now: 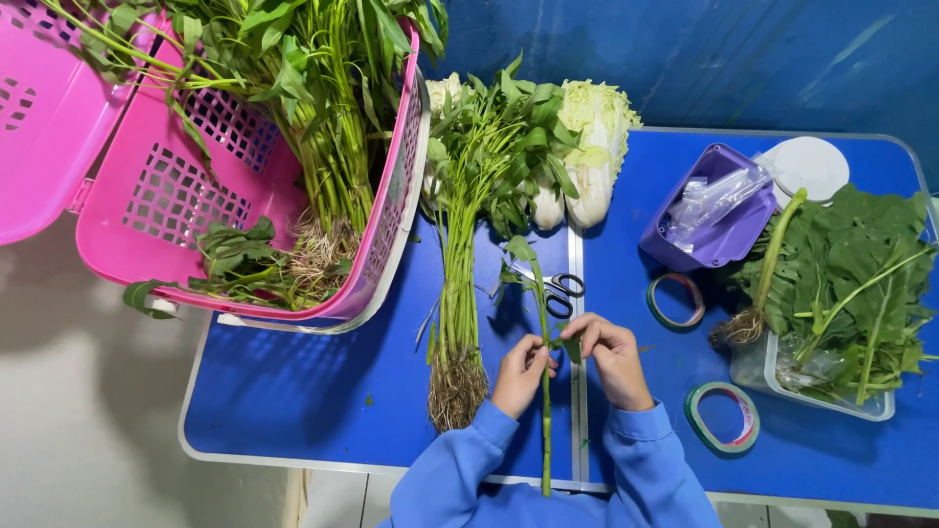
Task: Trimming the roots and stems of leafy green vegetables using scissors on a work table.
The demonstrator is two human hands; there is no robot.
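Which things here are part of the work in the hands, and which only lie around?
In use: left hand, right hand, long green leafy stem held between them.

Lying about: black-handled scissors, two green tape rolls, pink plastic basket, purple tray, pale cabbage.

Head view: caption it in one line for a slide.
Both hands, left hand and right hand, pinch one leafy green stalk over a blue folding table, beside scissors.

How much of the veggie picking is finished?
Looks partly done: one rooted bunch lies on the blue table, and leafy greens fill a clear tray. In hand: the left hand and right hand hold a single green stem. Left: many stalks in the pink basket.
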